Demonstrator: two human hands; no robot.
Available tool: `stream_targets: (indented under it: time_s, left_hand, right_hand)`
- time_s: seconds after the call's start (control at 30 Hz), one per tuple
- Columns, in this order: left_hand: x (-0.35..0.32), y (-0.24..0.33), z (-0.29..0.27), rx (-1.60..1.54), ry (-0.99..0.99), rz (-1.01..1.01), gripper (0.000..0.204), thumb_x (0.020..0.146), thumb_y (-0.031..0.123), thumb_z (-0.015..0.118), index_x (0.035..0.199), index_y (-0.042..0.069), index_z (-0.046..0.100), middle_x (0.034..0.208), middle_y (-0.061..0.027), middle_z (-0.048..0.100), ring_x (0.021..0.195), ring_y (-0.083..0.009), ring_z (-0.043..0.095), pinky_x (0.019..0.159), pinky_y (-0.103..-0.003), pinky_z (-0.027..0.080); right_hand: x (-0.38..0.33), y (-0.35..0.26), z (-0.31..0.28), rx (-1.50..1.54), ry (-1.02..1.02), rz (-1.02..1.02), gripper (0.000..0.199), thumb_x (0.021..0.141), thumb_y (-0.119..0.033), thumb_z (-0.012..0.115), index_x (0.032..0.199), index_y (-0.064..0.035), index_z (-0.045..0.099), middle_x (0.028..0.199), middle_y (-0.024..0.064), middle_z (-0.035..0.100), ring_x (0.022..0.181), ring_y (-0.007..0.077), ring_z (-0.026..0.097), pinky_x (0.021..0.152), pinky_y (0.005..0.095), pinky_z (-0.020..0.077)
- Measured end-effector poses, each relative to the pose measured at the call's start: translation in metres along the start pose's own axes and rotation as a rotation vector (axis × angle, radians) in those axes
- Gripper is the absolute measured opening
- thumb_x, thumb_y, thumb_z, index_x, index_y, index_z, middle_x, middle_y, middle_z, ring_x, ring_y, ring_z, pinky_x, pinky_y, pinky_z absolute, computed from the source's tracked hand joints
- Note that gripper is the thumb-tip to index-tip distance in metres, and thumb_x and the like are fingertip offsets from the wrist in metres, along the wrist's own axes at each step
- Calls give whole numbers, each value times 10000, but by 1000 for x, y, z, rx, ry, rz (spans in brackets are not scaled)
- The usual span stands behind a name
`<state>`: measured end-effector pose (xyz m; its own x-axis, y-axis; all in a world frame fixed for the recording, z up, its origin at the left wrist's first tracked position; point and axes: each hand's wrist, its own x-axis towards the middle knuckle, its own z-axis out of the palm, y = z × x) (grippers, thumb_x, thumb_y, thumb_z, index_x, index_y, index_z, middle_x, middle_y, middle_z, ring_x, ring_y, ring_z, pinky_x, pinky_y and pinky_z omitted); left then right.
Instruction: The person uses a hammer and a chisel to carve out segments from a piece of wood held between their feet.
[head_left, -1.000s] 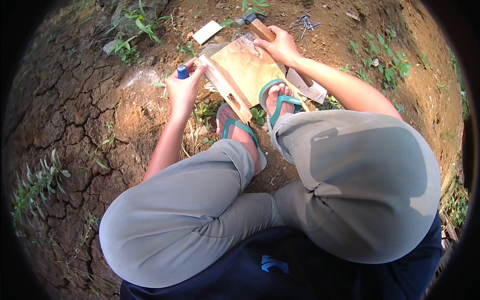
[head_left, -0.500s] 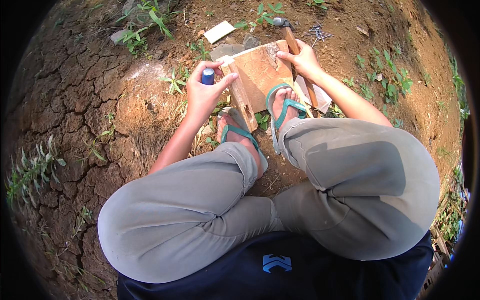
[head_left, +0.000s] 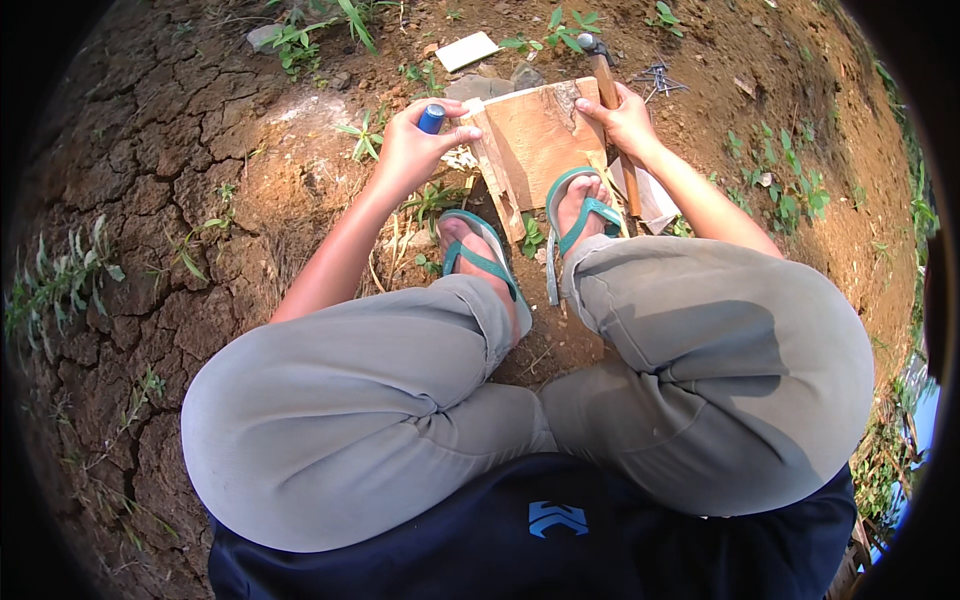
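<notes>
My left hand point(head_left: 415, 145) is closed at the left edge of the wood, thumb and fingertips on a narrow wooden strip point(head_left: 492, 172). A tool with a blue cylindrical handle point(head_left: 431, 119) sits in the same hand; its working end is hidden. The strip stands along the left side of a flat, light-brown wooden board point(head_left: 535, 135) with a rough bark patch at its top right. My right hand point(head_left: 628, 125) grips the board's right edge, its thumb on the face. A hammer point(head_left: 607, 82) with a wooden handle passes under that thumb, head pointing away.
My feet in green-strapped sandals point(head_left: 487, 260) are close below the board. A pile of nails point(head_left: 660, 80) lies right of the hammer head. Beyond the board are a pale wooden block point(head_left: 467, 51) and stones point(head_left: 480, 86). Weeds point(head_left: 785, 185) grow from the cracked soil.
The view has shifted slightly. The board and strip have tilted a little in my hands, and the strip's lower end has moved away from my left foot, which shows more fully.
</notes>
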<state>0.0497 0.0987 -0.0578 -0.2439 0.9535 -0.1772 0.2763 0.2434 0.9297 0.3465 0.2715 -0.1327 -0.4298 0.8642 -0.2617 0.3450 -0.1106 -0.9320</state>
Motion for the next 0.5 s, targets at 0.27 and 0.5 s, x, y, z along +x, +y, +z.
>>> stream_targets:
  time_s: [0.27,0.5]
  left_hand:
    - [-9,4,3,2,23,36,253,819,66,854,1032,22,725,1238,-143,710,1158,-206,663,1016,-366,529]
    - [-2,3,-11,-15,-22,89,194,839,20,819,1003,8,717,1192,-125,725,1135,-192,670,987,-357,547]
  right_hand:
    - [4,7,-3,-64,-37,13,452,813,-265,891,1100,-7,656,868,8,664,780,95,610,731,290,519]
    - [-10,-21,13,131,-59,152,312,892,-219,829,1071,-54,633,790,-29,617,511,16,430,447,215,350]
